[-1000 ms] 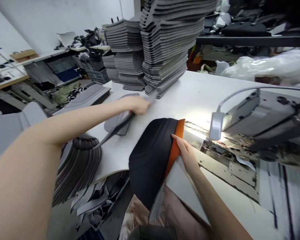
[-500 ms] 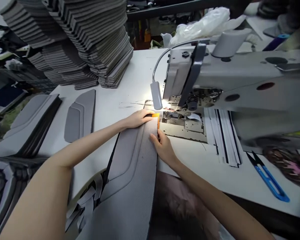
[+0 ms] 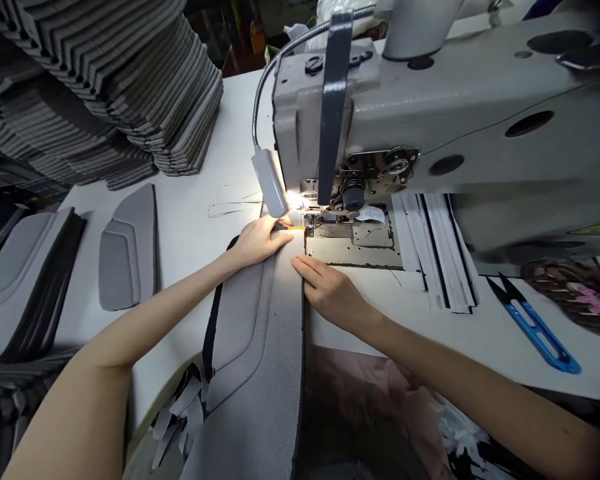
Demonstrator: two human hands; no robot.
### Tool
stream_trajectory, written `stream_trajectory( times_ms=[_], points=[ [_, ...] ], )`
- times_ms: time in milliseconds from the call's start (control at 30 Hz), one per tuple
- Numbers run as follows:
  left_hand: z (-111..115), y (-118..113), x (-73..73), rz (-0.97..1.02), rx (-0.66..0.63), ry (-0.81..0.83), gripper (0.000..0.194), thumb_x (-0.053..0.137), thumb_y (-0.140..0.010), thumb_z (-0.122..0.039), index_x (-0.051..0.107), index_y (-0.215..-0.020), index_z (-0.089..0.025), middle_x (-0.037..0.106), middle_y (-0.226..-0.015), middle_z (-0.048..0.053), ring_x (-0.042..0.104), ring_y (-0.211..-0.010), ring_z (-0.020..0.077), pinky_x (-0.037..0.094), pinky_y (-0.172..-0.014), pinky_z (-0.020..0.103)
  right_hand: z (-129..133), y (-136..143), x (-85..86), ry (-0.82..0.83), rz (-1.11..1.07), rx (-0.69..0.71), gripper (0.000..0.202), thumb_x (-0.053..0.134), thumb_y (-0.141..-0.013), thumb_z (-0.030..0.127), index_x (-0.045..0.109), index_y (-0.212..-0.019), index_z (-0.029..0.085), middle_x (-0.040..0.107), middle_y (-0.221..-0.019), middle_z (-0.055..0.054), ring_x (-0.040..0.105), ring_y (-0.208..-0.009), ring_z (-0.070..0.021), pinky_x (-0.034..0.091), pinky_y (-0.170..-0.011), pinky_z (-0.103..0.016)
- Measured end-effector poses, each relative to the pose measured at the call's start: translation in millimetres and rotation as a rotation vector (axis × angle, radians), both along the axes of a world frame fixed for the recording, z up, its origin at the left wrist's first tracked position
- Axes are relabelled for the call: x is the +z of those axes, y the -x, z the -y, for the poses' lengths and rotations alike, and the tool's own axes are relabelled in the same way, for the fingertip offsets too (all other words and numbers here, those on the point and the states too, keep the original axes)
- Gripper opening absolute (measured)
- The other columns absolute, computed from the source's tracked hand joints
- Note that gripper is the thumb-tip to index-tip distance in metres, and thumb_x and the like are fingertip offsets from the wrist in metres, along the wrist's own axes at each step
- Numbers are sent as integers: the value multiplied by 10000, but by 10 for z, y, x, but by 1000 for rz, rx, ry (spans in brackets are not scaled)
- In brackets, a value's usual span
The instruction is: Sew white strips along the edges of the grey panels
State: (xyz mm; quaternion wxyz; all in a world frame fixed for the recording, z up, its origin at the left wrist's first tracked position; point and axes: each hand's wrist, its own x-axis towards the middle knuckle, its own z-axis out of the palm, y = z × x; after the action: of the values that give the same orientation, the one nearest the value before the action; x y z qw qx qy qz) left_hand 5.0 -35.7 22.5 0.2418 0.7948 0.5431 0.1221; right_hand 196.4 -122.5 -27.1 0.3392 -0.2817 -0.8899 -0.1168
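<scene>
A long grey padded fabric panel with curved stitched lines runs from the lower middle up to the sewing machine. My left hand holds its far end, the thumb lying across the top and the fingertips close to the lit needle area. On the panel's right edge my right hand is closed, fingers on top; its thumb is hidden. A thin orange strip shows at the panel's far edge, beside the metal needle plate. Its shape beneath the panel cannot be seen.
Tall stacks of grey panels stand at the back left. A single smaller panel lies left of my arm. White and black strips and blue thread snips lie on the right. A lamp hangs over the needle.
The view has moved closer to the machine. The panel's far end has come nearer the needle, and less orange shows. My right fingers now lie flatter over the panel's edge.
</scene>
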Motion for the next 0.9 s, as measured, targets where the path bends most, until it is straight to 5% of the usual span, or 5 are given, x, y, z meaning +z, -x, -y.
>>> stream_trajectory(
  times_ms=[400, 767, 900],
  points=[
    [-341, -42, -236, 436, 73, 269, 271, 794, -663, -396, 712, -756, -155, 704, -784, 28, 647, -800, 178, 540, -782, 273, -58, -19, 27, 65, 36, -41, 341, 438, -888, -61, 767, -866, 26, 722, -1171, -193, 681, -1132, -258, 597, -992, -316],
    [-519, -111, -479, 322, 224, 197, 401, 811, -664, -439, 502, -656, -184, 555, -680, -20, 536, -657, 122, 499, -609, 260, -140, -110, 31, 122, 6, -78, 379, 389, -901, -65, 761, -902, 6, 704, -1191, -225, 660, -1168, -272, 593, -992, -352],
    [-512, -121, -451, 318, 184, 180, 361, 788, -711, -428, 528, -683, -179, 594, -705, -5, 561, -685, 143, 515, -697, 292, -138, -123, 27, 105, 16, -86, 369, 392, -905, -59, 755, -935, -3, 702, -1191, -227, 656, -1169, -270, 588, -993, -351]
  ],
)
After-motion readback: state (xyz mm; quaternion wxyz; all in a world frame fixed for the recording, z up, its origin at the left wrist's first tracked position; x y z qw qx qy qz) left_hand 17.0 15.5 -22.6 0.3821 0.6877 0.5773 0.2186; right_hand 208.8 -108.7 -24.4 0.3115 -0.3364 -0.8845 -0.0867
